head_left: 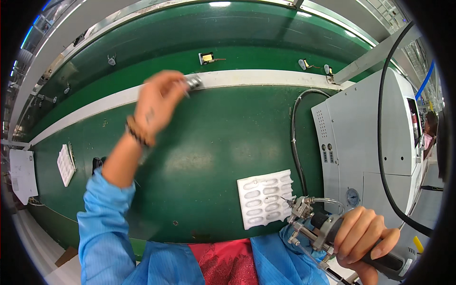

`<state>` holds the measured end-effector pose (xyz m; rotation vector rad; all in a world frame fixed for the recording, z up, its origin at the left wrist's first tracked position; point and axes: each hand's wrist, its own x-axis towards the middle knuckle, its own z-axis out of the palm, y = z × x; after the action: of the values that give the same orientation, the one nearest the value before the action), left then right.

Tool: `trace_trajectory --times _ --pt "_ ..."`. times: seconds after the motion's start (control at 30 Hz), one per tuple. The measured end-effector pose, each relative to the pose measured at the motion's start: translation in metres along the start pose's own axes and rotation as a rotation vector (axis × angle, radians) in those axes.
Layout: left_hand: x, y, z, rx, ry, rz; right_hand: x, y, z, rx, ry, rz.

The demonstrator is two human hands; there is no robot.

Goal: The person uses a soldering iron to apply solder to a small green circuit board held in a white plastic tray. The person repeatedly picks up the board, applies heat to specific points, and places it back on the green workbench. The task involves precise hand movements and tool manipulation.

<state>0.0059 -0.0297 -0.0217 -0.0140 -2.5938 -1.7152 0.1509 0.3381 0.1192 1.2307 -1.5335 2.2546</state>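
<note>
My left hand [159, 100] is raised over the far side of the green bench, beside the white rail. Its fingers pinch a small silvery metal part [193, 82], blurred by motion, so its kind cannot be made out. At the lower right my right hand [363, 237] wraps round the black body of a handheld power tool [327, 229] with metal fittings and clear tubes. The tool's thin tip points left, over a white moulded tray [264, 198] with rows of oval hollows. Several hollows show no part in them.
Beyond the white rail [247, 77], a green belt carries a small yellow-and-grey part with a wire [207, 58] and several similar ones. A grey machine cabinet [368, 128] stands right, with a black hose [293, 137] beside it. Another white tray [65, 165] lies far left.
</note>
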Motion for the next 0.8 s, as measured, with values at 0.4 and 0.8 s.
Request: trace_trajectory --times 0.4,0.8 --pt "0.121 -0.060 0.010 0.768 -0.041 0.510 -0.007 0.008 -0.003 0.011 0.093 0.001" --pt "-0.123 0.058 0.107 0.084 -0.195 0.485 -0.010 -0.002 -0.005 0.045 0.057 0.039"
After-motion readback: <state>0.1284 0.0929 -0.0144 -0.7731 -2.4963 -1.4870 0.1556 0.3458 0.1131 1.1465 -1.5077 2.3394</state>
